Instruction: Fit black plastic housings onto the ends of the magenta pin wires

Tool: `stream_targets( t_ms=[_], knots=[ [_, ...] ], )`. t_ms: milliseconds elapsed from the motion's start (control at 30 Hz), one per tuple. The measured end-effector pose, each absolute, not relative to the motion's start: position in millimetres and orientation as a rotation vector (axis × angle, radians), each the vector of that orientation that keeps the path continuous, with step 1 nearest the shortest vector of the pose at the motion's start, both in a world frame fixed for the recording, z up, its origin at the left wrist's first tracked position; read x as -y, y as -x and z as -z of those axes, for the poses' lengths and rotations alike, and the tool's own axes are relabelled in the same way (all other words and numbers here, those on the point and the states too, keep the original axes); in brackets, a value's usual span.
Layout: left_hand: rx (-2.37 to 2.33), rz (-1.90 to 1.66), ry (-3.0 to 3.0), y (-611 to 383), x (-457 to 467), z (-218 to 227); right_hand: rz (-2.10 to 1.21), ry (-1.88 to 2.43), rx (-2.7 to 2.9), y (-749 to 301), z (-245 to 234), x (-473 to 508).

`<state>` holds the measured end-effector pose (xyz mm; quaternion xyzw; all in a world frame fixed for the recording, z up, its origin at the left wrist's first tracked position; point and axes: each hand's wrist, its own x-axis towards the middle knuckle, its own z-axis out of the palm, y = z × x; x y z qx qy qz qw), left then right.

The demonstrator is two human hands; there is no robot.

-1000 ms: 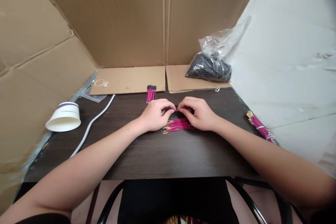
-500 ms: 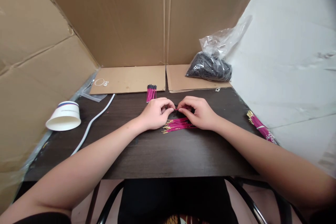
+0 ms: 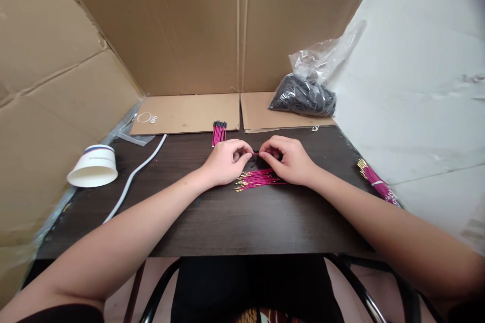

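Observation:
Between the fingertips of both hands runs a short magenta wire (image 3: pixel 256 153), close above the dark table. My left hand (image 3: pixel 228 162) pinches its left end with thumb and forefinger. On the other side, my right hand (image 3: pixel 285 161) pinches it further along; most of the wire is hidden in the fingers. Some small black pieces (image 3: pixel 261 162) lie in the gap behind and below the fingertips. Just in front of the hands is a loose bunch of magenta wires (image 3: pixel 259 179) with gold tips pointing left. Behind my left hand lies another bunch with black ends (image 3: pixel 219 133).
A clear bag of black pieces (image 3: pixel 303 96) sits on cardboard at the back right. At left are a paper cup (image 3: pixel 93 166) and a grey-white cable (image 3: pixel 132 176). A tied wire bundle (image 3: pixel 377 181) lies by the right edge. Cardboard walls (image 3: pixel 182 25) stand behind.
My fingertips have moved slightly apart, the right hand shifting a little rightward, so more of the gap between them shows. Both hands keep their pinch.

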<state>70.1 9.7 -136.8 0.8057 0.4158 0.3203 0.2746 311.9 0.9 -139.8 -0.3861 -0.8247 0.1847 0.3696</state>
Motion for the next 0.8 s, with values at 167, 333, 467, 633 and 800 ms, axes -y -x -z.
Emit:
stream_targets(
  t_ms=[167,333,467,633,800],
  knots=[
    [-1.116,-0.864,-2.162,-70.1,-9.5,137.0,-0.476,0.996,2.116,-312.1,141.1,-1.4],
    [-1.123,-0.867,-2.173,-70.2,-9.2,137.2,-0.478,0.997,2.124,-312.2,141.0,-1.2],
    [-1.12,-0.874,-2.171,-70.3,-9.2,137.5,-0.472,1.003,2.127,-312.2,141.4,-1.4],
    [-1.105,-0.87,-2.183,-69.8,-10.3,138.9,-0.467,0.998,2.127,-312.4,142.2,-1.8],
    [-1.1,-0.868,-2.188,-69.7,-10.6,139.0,-0.477,1.008,2.136,-312.6,142.2,-2.3]
  ],
)
